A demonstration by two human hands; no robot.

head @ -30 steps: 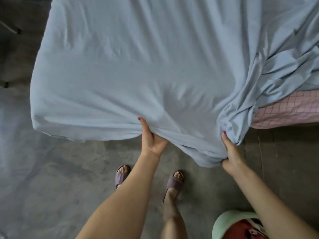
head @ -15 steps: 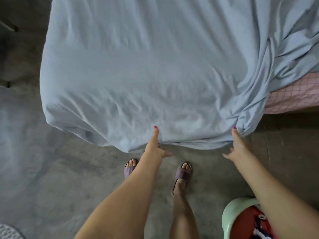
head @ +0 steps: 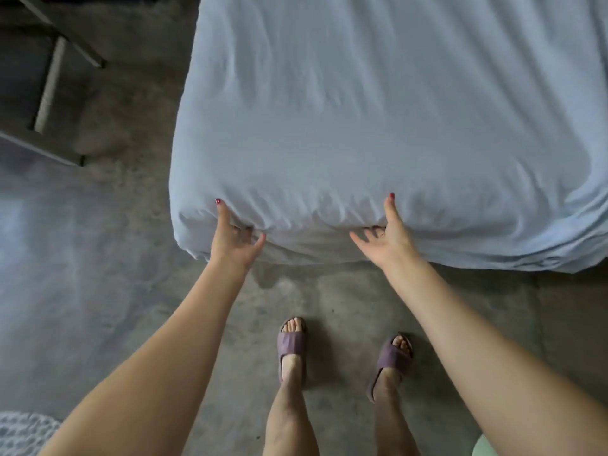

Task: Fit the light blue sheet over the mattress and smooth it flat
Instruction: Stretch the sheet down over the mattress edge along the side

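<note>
Head view, looking down at the near end of the bed.

Could slip back off the corner. Light blue sheet bunched in small folds right along the edge, between the two thumbs, so a loose tuck there might pop up again. Could also stay lumpy on the far right, where thick folds hang low by the floor, well away from both hands. Pulling too hard from one side might drag the other side off. Mattress itself hidden under the cloth, so hard to say how far the hem goes under.

Left hand: thumb stretched up and pressed on the sheet just above the edge, other fingers curled under the edge and partly hidden. Looks like a light hold on the hem, but cannot tell for sure.

Right hand: fingers spread wide, thumb up on the sheet, palm against the side of the bed, nothing pinched.

Sheet above and in front of all the fingers, touching the thumbs, spread over the whole top. Corner of the bed just left of the left thumb.
</note>
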